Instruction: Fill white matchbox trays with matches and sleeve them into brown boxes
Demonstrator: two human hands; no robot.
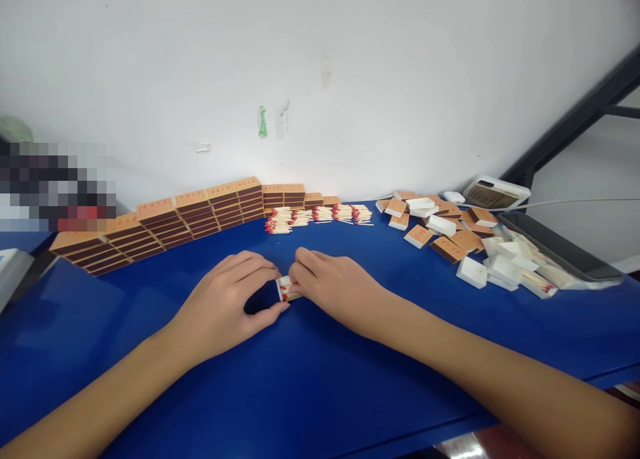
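A small open matchbox tray (286, 289) with red-tipped matches in it sits on the blue table (310, 379), held between both hands. My left hand (227, 305) curls round its left end with thumb and fingers. My right hand (333, 282) covers its right end, fingers pressed together on it. Loose red-tipped matches (317, 215) lie in bundles farther back, in the middle of the table.
Stacks of orange-brown matchboxes (165, 222) line the back left along the white wall. A heap of empty sleeves and white trays (465, 235) lies at the right, beside a phone (495, 192), a cable and a dark tablet (555, 245). A pixelated area is at far left.
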